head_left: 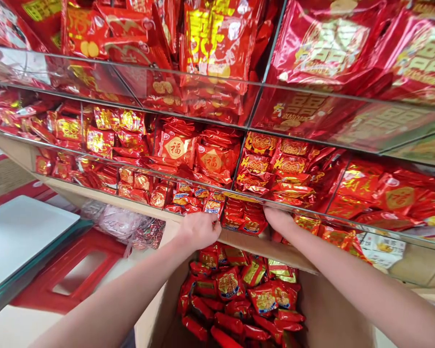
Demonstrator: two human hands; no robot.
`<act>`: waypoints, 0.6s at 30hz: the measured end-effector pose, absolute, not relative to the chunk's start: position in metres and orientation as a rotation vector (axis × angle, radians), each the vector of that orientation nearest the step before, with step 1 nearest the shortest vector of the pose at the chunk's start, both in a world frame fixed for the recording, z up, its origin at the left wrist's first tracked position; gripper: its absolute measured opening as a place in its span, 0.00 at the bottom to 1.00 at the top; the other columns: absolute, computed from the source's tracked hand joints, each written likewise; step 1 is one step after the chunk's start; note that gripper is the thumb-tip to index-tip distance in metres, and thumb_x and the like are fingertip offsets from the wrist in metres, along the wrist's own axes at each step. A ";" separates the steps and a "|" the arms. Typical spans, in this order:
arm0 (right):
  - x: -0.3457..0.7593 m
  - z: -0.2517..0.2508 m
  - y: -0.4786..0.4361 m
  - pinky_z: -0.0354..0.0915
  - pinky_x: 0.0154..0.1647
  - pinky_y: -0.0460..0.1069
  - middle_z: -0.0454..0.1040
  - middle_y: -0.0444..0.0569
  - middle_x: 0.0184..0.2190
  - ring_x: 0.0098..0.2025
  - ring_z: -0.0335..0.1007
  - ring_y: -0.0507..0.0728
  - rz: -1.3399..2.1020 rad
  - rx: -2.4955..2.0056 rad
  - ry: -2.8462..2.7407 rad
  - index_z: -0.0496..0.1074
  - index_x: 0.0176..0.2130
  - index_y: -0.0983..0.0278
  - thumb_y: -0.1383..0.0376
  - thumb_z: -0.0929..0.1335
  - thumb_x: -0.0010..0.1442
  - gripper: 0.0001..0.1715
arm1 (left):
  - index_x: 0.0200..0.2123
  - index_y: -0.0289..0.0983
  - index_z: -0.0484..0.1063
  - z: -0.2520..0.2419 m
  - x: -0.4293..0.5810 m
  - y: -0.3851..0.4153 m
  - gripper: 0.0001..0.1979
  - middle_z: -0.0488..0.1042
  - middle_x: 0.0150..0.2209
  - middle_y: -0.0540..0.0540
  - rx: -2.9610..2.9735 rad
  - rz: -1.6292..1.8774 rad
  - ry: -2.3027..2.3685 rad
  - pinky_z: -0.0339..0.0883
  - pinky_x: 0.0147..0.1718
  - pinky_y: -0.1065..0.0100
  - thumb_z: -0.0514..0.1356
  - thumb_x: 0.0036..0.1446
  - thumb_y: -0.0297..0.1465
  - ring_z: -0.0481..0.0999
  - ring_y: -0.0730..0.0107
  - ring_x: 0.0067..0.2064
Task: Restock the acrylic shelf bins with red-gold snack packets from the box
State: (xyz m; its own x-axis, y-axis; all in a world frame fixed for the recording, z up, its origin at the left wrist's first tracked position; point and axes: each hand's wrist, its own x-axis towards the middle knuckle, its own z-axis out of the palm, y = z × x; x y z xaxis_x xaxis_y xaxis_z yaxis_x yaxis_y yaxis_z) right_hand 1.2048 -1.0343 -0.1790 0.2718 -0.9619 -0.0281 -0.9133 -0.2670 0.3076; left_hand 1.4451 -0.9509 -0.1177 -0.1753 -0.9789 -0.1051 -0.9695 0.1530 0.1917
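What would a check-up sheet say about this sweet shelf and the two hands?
Surface: tiered clear plastic display bins, divided into compartments.
Job's things: small red-and-gold foil packets in the front bin; more of them fill the open brown cardboard box below.
Clutter: clear plastic bag of sweets beside the box.
Grippers: left hand curled at the bin's front edge; right hand reaching in, fingers hidden.
Cables: nothing seen.
Surroundings: red plastic stool, white flat board.

A carton (326,314) full of packets (239,295) stood below the tiered shelf (255,126). Above it, the left hand (199,229) and the right hand (279,220) lay side by side at the lowest bin (246,199). A stool (76,273) stood left of the carton.
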 end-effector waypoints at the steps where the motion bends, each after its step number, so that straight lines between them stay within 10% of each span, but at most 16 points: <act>1: 1.204 -0.178 -1.035 0.60 0.45 0.54 0.69 0.62 0.43 0.42 0.67 0.61 -0.302 2.297 -1.748 0.66 0.44 0.71 0.76 0.53 0.57 0.21 | 0.30 0.41 0.71 -0.119 1.445 -0.951 0.16 0.74 0.30 0.45 1.995 -0.339 -2.349 0.61 0.31 0.65 0.45 0.52 0.37 0.73 0.60 0.33; 18: 1.198 -0.191 -1.033 0.59 0.46 0.52 0.68 0.62 0.44 0.45 0.66 0.59 -0.239 2.429 -1.810 0.59 0.51 0.72 0.76 0.54 0.55 0.23 | 0.30 0.41 0.71 -0.123 1.445 -0.951 0.16 0.74 0.31 0.46 2.027 -0.375 -2.303 0.60 0.33 0.66 0.45 0.52 0.36 0.72 0.63 0.34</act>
State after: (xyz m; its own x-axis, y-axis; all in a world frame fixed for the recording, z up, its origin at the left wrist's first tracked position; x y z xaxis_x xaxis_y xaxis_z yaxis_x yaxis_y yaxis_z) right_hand 1.1976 -1.0332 -0.1911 0.2800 -0.9578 -0.0641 -0.9417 -0.2871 0.1756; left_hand 1.4448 -0.9514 -0.1233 -0.1390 -0.9828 -0.1216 -0.9706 0.1108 0.2138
